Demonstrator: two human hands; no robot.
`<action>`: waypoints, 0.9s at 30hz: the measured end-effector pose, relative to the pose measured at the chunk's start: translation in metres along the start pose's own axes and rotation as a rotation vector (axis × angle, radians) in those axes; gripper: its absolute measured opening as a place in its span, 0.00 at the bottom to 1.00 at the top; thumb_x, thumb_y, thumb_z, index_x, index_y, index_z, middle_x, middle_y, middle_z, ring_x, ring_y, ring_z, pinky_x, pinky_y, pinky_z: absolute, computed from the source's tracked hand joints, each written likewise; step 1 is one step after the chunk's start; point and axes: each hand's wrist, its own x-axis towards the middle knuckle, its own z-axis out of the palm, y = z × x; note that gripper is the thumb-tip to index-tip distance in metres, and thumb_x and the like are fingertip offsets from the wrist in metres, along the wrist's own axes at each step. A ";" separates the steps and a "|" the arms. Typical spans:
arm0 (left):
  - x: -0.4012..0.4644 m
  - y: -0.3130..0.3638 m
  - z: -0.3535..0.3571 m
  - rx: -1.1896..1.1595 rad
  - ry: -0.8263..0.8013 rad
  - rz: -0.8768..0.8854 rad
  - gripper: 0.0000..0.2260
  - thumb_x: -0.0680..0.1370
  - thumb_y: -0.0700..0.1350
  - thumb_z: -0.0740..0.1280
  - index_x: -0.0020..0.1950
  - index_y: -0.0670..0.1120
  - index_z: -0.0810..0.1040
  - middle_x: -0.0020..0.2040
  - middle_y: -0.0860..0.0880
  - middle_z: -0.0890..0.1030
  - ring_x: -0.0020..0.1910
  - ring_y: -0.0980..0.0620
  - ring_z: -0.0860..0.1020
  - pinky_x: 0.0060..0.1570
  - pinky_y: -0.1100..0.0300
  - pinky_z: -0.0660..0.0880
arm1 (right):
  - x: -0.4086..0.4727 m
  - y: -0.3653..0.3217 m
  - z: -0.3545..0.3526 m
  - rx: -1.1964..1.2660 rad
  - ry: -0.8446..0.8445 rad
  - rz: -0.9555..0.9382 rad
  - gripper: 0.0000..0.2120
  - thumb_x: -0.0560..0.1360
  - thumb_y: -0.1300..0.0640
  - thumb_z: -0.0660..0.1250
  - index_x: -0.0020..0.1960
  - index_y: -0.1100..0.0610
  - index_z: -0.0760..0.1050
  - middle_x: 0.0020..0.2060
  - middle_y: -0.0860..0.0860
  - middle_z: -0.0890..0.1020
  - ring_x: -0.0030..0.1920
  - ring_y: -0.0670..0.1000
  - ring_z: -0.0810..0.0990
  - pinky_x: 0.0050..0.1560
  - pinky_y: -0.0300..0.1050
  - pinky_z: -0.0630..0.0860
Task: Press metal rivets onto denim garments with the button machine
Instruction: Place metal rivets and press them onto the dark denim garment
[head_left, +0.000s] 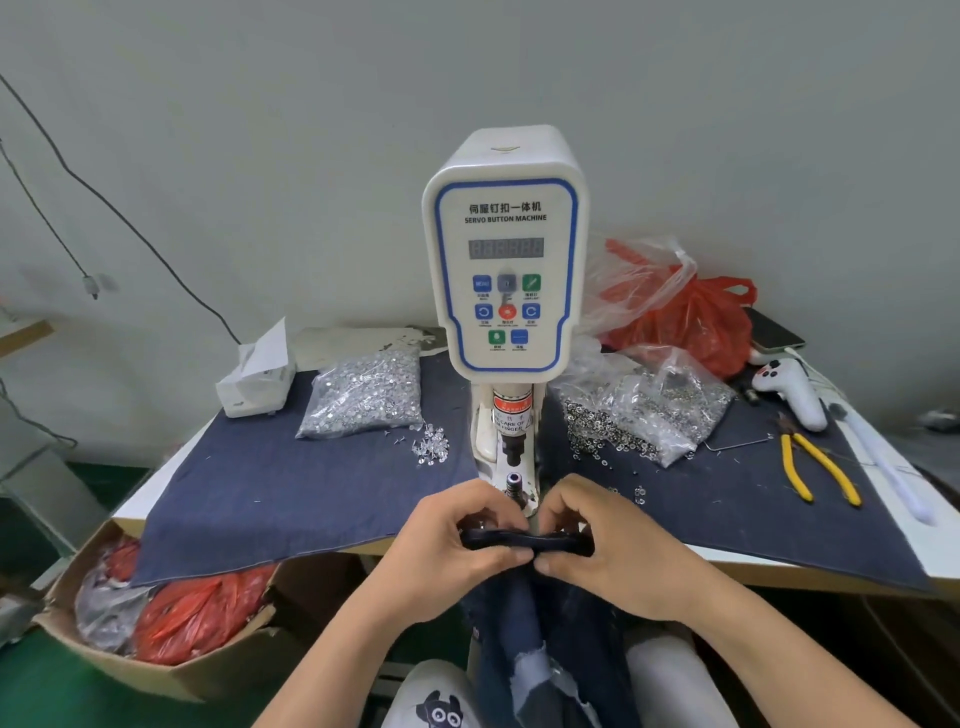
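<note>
Denim is hanging over the lap; left hand and right hand are each pinching its folded edge taut, lining it up below the machine.

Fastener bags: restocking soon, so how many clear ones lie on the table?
2: one bag left of the machine, another bag to its right. More may hide behind the machine.

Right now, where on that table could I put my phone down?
The bare denim cloth left of the button machine, in front of the rivet bag. The right side is crowded: ring bag, yellow pliers, red bag.
</note>
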 end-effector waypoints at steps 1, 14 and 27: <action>0.000 0.000 0.001 -0.023 0.005 -0.008 0.08 0.74 0.48 0.79 0.47 0.57 0.83 0.47 0.54 0.84 0.49 0.49 0.83 0.52 0.54 0.80 | 0.001 -0.001 -0.003 -0.013 -0.018 0.013 0.12 0.71 0.52 0.79 0.45 0.46 0.75 0.45 0.42 0.79 0.46 0.43 0.78 0.48 0.36 0.73; -0.008 0.000 0.013 0.179 0.000 -0.015 0.10 0.77 0.48 0.76 0.44 0.58 0.76 0.42 0.54 0.77 0.45 0.55 0.75 0.44 0.66 0.68 | 0.009 -0.008 -0.011 -0.112 -0.143 -0.031 0.14 0.70 0.51 0.78 0.38 0.44 0.72 0.38 0.42 0.77 0.39 0.40 0.73 0.41 0.33 0.69; -0.008 -0.017 0.010 -0.689 -0.081 -0.198 0.08 0.77 0.51 0.72 0.40 0.50 0.78 0.38 0.51 0.78 0.38 0.55 0.74 0.39 0.61 0.71 | 0.020 0.002 -0.007 0.141 -0.382 -0.021 0.16 0.73 0.38 0.68 0.35 0.46 0.69 0.33 0.41 0.70 0.35 0.41 0.67 0.37 0.37 0.63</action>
